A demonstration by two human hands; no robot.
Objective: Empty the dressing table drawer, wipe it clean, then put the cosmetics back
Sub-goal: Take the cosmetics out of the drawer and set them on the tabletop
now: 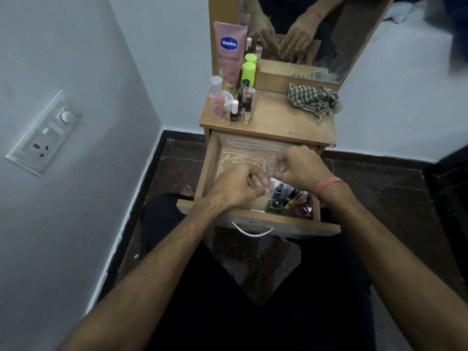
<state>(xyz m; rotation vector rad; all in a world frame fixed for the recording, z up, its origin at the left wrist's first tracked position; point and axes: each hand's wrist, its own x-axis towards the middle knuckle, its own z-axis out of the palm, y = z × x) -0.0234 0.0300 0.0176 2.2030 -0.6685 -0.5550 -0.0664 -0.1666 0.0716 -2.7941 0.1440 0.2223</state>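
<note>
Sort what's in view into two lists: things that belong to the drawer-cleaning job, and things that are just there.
Part of the job:
- open drawer
- small bottles in its front right corner
- cosmetics standing on the tabletop
- checked cloth
- left hand and right hand, both in the drawer

Just there:
- mirror
- wall switchboard
- red wrist thread

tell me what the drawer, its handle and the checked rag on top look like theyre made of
Drawer: looks like wood-grain laminate board, matte tan, with flat square edges; solid wood can't be ruled out.
Handle: likely metal, a curved silvery bar with a bright sheen.
Checked rag: woven cloth, probably cotton, crumpled in soft folds with a frayed edge.
</note>
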